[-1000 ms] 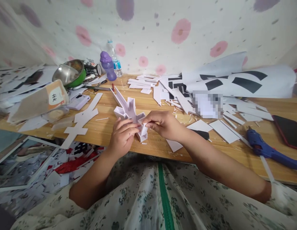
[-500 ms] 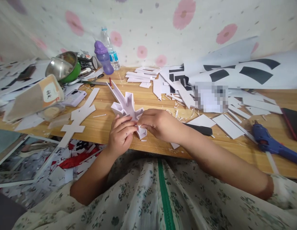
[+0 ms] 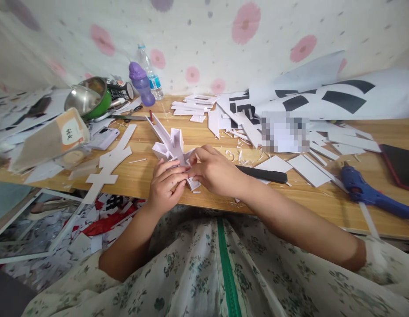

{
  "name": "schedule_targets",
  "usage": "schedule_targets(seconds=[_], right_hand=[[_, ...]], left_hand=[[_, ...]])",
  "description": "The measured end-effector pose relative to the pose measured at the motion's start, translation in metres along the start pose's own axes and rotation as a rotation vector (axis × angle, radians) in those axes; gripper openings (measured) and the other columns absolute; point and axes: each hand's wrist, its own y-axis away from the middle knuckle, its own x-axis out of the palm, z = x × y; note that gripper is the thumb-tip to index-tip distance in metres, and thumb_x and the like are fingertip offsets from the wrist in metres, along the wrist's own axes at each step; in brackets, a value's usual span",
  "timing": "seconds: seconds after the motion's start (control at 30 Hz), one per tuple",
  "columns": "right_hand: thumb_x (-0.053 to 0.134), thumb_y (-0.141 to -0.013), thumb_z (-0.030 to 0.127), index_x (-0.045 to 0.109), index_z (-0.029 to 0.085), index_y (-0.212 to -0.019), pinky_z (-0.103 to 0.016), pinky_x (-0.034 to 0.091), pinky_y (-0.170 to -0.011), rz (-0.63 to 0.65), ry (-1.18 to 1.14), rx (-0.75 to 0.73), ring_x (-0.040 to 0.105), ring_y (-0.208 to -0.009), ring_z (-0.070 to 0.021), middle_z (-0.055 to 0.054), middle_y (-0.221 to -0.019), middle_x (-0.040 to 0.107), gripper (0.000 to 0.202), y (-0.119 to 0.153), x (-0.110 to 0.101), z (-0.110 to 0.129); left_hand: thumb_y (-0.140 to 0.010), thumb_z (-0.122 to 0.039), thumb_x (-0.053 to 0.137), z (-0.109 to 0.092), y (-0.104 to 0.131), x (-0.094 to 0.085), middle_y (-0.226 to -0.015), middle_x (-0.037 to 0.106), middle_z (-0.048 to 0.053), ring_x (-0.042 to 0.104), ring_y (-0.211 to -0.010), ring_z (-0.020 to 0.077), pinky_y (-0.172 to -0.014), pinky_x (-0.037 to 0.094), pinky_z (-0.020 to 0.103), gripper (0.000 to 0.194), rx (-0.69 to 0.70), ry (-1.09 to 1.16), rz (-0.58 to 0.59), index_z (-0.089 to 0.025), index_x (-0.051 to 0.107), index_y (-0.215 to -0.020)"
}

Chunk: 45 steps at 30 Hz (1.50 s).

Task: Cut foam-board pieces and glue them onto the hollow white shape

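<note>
A white foam-board character with raised side walls (image 3: 176,143) lies on the wooden table before me, its near part partly hidden by my fingers. My left hand (image 3: 166,185) is closed round its near left side. From the right, my right hand (image 3: 212,171) pinches at the near part of the same piece, thumb and fingers together; whether a small strip is between them is hidden. Left of it lies a flat white cut-out character (image 3: 108,165). A black-handled cutter (image 3: 262,174) rests beyond my right wrist.
A blue glue gun (image 3: 366,189) and a dark phone (image 3: 400,165) lie at the right. White board scraps (image 3: 310,169) spread behind my right arm. A purple bottle (image 3: 142,83), a green pan (image 3: 101,103) and scissors (image 3: 131,115) are at the back left.
The view has shifted slightly. My right hand's fingers are a little more bent and raised at the white piece. My left hand keeps its place on it.
</note>
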Motion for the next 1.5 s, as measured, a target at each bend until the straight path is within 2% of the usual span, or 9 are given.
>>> schedule_targets(seconds=[0.3, 0.47, 0.6, 0.7, 0.77, 1.03, 1.23, 1.43, 1.5], right_hand=[[0.058, -0.081, 0.016, 0.074, 0.020, -0.088, -0.041, 0.035, -0.088, 0.153, 0.040, 0.132, 0.044, -0.101, -0.0263, -0.012, -0.104, 0.056, 0.018, -0.007, -0.008, 0.012], [0.059, -0.079, 0.015, 0.074, 0.019, -0.086, -0.046, 0.036, -0.088, 0.136, 0.006, 0.138, 0.046, -0.103, -0.0289, -0.013, -0.104, 0.057, 0.017, -0.008, -0.006, 0.010], [0.059, -0.078, 0.010, 0.071, 0.017, -0.088, -0.042, 0.039, -0.093, -0.122, -0.386, 0.086, 0.052, -0.105, -0.0223, -0.011, -0.107, 0.056, 0.018, 0.005, -0.008, -0.004], [0.056, -0.080, 0.012, 0.069, 0.018, -0.089, -0.037, 0.042, -0.091, -0.413, -0.576, 0.203, 0.057, -0.097, -0.0173, -0.007, -0.097, 0.060, 0.016, 0.025, -0.010, -0.014], [0.055, -0.081, 0.013, 0.068, 0.018, -0.084, -0.035, 0.046, -0.084, -0.477, -0.556, 0.287, 0.060, -0.087, -0.0164, -0.005, -0.087, 0.062, 0.013, 0.039, -0.008, -0.016], [0.052, -0.081, 0.009, 0.067, 0.013, -0.090, -0.034, 0.051, -0.077, -0.391, -0.367, 0.214, 0.064, -0.083, -0.0192, -0.010, -0.089, 0.069, 0.019, 0.061, 0.015, -0.004], [0.051, -0.079, 0.005, 0.067, 0.013, -0.092, -0.033, 0.051, -0.076, -0.352, -0.252, 0.190, 0.063, -0.084, -0.0207, -0.010, -0.089, 0.069, 0.022, 0.058, 0.021, -0.001], [0.054, -0.080, 0.006, 0.055, 0.013, -0.123, -0.033, 0.051, -0.079, -0.286, -0.266, 0.161, 0.062, -0.091, -0.0212, -0.012, -0.105, 0.067, 0.044, 0.050, 0.029, 0.005], [0.056, -0.080, 0.007, 0.056, 0.014, -0.123, -0.034, 0.049, -0.084, -0.265, -0.268, 0.146, 0.061, -0.097, -0.0222, -0.012, -0.110, 0.066, 0.043, 0.045, 0.033, 0.005]], left_hand=[[-0.077, -0.018, 0.061, -0.001, 0.000, -0.001, -0.096, 0.074, 0.004, 0.060, -0.108, 0.0236, -0.102, 0.037, 0.050, 0.012, 0.008, -0.012, 0.012, -0.022, 0.066, -0.087], [-0.076, -0.016, 0.062, 0.000, 0.000, -0.001, -0.097, 0.074, 0.005, 0.060, -0.109, 0.0242, -0.102, 0.037, 0.051, 0.014, 0.036, 0.005, -0.010, -0.022, 0.065, -0.088], [-0.077, -0.018, 0.062, 0.000, 0.000, -0.002, -0.100, 0.073, 0.006, 0.058, -0.109, 0.0249, -0.101, 0.036, 0.051, 0.016, 0.039, 0.006, 0.003, -0.022, 0.064, -0.093], [-0.075, -0.018, 0.065, 0.000, -0.001, -0.003, -0.104, 0.071, 0.008, 0.056, -0.112, 0.0263, -0.101, 0.035, 0.052, 0.023, 0.073, 0.029, 0.025, -0.021, 0.062, -0.098], [-0.075, -0.019, 0.066, 0.001, -0.001, -0.003, -0.106, 0.069, 0.009, 0.054, -0.113, 0.0274, -0.102, 0.034, 0.053, 0.026, 0.090, 0.027, 0.052, -0.021, 0.062, -0.100], [-0.078, -0.023, 0.063, -0.005, -0.006, -0.009, -0.098, 0.069, 0.005, 0.054, -0.110, 0.0262, -0.106, 0.025, 0.052, 0.021, 0.079, -0.030, 0.142, -0.024, 0.062, -0.099], [-0.080, -0.027, 0.060, -0.021, -0.017, -0.008, -0.090, 0.068, 0.004, 0.056, -0.104, 0.0255, -0.100, 0.027, 0.049, 0.006, -0.086, -0.083, 0.167, -0.022, 0.061, -0.077], [-0.075, -0.017, 0.062, -0.034, -0.023, 0.001, -0.080, 0.067, 0.001, 0.060, -0.094, 0.0227, -0.099, 0.026, 0.048, 0.014, -0.175, -0.135, 0.124, -0.021, 0.055, -0.063], [-0.075, -0.015, 0.061, -0.036, -0.024, 0.002, -0.080, 0.067, 0.001, 0.060, -0.093, 0.0222, -0.099, 0.026, 0.048, 0.015, -0.201, -0.126, 0.121, -0.021, 0.055, -0.063]])
